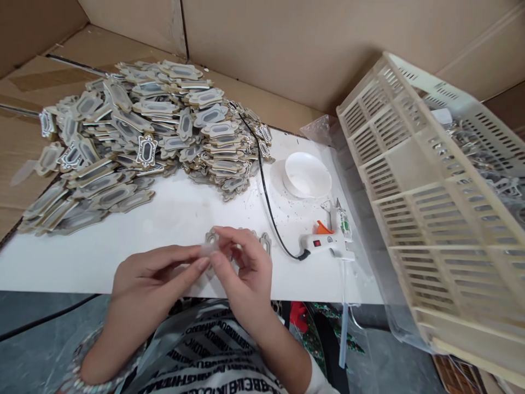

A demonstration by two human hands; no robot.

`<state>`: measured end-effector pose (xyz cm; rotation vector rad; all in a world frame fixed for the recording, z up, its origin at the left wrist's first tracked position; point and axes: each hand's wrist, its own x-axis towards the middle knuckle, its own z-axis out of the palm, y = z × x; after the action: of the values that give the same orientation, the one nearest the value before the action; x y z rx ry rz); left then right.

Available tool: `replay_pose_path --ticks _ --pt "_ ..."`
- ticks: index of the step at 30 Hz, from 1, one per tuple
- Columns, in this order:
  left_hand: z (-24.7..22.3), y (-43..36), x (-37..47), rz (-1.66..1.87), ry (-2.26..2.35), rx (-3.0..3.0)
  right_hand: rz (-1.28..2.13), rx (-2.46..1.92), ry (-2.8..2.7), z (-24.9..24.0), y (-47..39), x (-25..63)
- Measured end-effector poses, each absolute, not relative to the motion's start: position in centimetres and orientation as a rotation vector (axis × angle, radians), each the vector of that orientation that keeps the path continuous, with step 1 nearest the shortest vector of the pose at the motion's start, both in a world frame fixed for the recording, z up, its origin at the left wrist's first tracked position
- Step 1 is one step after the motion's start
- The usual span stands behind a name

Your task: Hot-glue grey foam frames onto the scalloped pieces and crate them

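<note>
Between the fingertips of my left hand (151, 279) and my right hand (244, 268) is a small translucent plastic piece (210, 249). Both hands are closed in a pinch, thumbs pointing toward each other above the table's front part. Just beyond them a grey ornate metal frame (212, 236) lies on the white table, partly covered by my fingers. Another such frame (266, 244) shows to the right of my right hand. A large heap of similar frames (164, 120), many with pale oval centres, fills the back left.
A white glue gun (328, 243) lies at the right, its black cord (264, 191) running back to the heap. Behind it stands a white bowl (307, 175). A cream plastic basket (414, 191) holding metal parts rises along the right edge. Cardboard walls (287, 49) enclose the back.
</note>
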<state>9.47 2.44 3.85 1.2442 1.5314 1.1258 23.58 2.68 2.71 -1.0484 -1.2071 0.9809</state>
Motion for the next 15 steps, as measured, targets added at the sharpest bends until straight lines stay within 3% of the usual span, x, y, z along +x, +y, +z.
replay_pose_path --ticks 6,15 --pt "4.2 2.4 8.4 1.003 1.338 1.682 1.066 -1.064 -1.341 3.4 2.3 25.3" --pt "3.2 2.2 7.5 0.96 1.19 1.74 1.047 -1.132 -1.359 2.5 0.8 26.3"
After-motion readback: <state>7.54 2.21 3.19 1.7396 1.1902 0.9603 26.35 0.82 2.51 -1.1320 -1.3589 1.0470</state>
